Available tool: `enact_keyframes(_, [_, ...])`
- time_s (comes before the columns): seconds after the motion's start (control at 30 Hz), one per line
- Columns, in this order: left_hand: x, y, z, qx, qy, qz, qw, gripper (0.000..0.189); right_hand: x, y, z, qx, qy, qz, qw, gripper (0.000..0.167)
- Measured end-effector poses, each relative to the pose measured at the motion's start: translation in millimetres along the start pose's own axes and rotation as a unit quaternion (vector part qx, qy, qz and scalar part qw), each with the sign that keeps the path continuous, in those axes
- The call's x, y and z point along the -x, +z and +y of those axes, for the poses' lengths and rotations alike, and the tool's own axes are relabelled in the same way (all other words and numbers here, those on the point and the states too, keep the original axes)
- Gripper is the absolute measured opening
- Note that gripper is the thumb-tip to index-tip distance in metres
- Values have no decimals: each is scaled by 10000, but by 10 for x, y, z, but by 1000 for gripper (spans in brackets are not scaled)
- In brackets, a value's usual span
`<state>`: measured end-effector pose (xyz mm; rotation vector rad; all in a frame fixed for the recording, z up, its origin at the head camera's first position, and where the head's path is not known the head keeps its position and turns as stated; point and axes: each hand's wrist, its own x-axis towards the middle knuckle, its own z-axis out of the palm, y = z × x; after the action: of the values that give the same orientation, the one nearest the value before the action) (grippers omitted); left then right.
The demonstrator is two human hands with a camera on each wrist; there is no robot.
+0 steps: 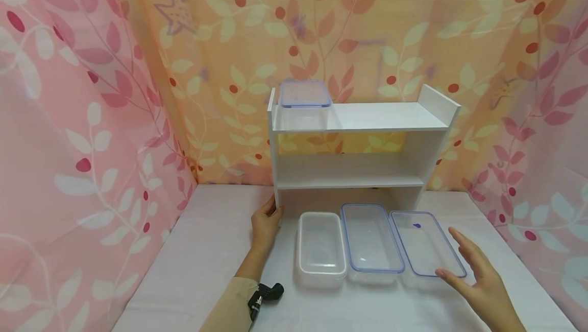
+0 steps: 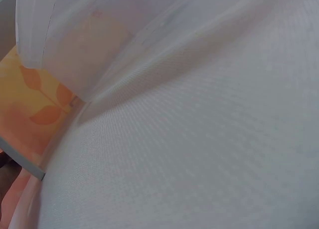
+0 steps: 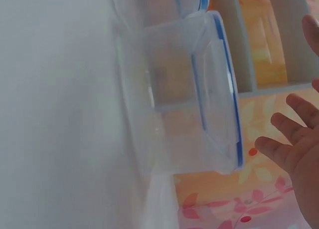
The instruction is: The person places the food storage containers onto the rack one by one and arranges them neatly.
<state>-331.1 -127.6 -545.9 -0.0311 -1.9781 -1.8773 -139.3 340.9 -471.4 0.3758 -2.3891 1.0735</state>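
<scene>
Head view: what was biggest?

Table (image 1: 184, 270), then the shelf (image 1: 349, 169) standing on it. Shelf looked stiff, moderately light, likely to skid if bumped; best held by both side panels.

And the boxes?

Clear plastic, probably light, semi-stiff, slick-walled, not very fragile. Two-sided hold just under the rim looked safest; a mid-wall squeeze might have flexed them. White-rimmed box (image 1: 321, 242), middle box (image 1: 372, 240) and right box (image 1: 427, 245) sat in a row on the table, in front of the shelf. Top box (image 1: 305, 94) sat at the left end of the shelf's top board.

Counts?

One table, one shelf, four boxes: three blue-rimmed, one white-rimmed. Two hands.

Hand states?

Left hand (image 1: 265, 222) pinched the foot of the shelf's left panel. Right hand (image 1: 480, 270) held nothing, fingers spread beside the right box; right wrist view showed them apart.
</scene>
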Motion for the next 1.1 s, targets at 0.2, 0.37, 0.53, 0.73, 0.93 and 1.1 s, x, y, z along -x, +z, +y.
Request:
enact_keyframes(0.2, [2, 0, 5, 1, 64, 9, 10000, 48, 42, 19, 147, -34, 19, -66, 10000, 105])
enact_keyframes(0.37, [4, 1, 3, 18, -50, 9, 10000, 48, 67, 34, 252, -17, 78, -132, 9999, 105])
enact_keyframes(0.53, [10, -5, 6, -95, -119, 23, 9999, 49, 99, 56, 335, 26, 226, -205, 9995, 105])
enact_keyframes(0.73, [10, 2, 10, -130, -89, 29, 9999, 49, 163, 76, 447, -145, 145, -242, 9995, 104])
enact_keyframes(0.93, [12, 8, -6, -183, -70, 69, 9998, 49, 227, 101, 551, -234, 220, -349, 9989, 105])
enact_keyframes(1.1, [2, 3, -9, -230, 49, 119, 9997, 48, 243, 108, 580, -196, 493, -650, 9965, 106])
